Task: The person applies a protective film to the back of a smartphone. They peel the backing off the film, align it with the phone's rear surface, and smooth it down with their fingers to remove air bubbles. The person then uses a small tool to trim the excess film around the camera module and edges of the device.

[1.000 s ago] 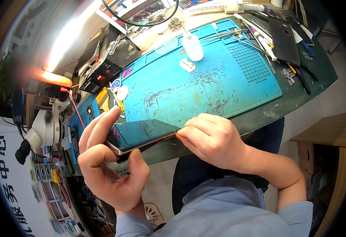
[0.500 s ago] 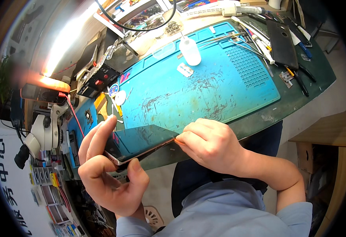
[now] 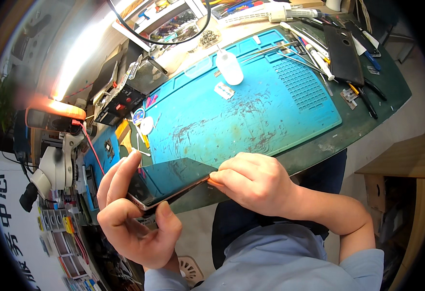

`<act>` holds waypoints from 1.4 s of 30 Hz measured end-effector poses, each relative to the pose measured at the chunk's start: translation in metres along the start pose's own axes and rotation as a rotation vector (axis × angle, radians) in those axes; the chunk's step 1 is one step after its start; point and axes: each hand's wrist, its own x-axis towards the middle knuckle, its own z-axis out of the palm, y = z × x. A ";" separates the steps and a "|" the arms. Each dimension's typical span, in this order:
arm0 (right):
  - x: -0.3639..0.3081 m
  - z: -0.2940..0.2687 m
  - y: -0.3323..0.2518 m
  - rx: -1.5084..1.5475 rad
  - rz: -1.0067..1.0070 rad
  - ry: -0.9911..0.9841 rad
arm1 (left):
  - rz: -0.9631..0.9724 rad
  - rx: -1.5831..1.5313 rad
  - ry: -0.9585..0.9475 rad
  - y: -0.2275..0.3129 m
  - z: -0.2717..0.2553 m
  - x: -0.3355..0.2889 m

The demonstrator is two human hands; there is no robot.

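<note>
A smartphone [image 3: 173, 178] with a dark glossy screen is tilted in the air above the bench's near edge. My left hand [image 3: 137, 225] grips its left end, fingers curled around the far side and thumb by the near edge. Along that near edge a dark gap shows between the screen side and the body. At the phone's right corner, my right hand [image 3: 253, 183] is closed in a pinch on a small orange piece [image 3: 213, 182] pressed against the edge. Most of this piece is hidden by the fingers, so its exact kind is unclear.
Beyond the phone lies a blue work mat [image 3: 212, 126] with a white bottle [image 3: 230, 67] and a razor blade [image 3: 224, 90]. Tweezers, pens, pliers [image 3: 367, 103] and a black phone back [image 3: 343, 56] crowd the right. An orange-cased meter [image 3: 55, 116] stands left.
My right hand has shifted slightly left and nearer to me at the phone's corner with the orange piece. The phone has lowered a little; the left hand keeps its grip.
</note>
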 end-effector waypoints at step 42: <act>0.032 -0.006 0.003 0.030 0.332 -0.186 | -0.285 0.009 -0.028 -0.034 0.010 0.067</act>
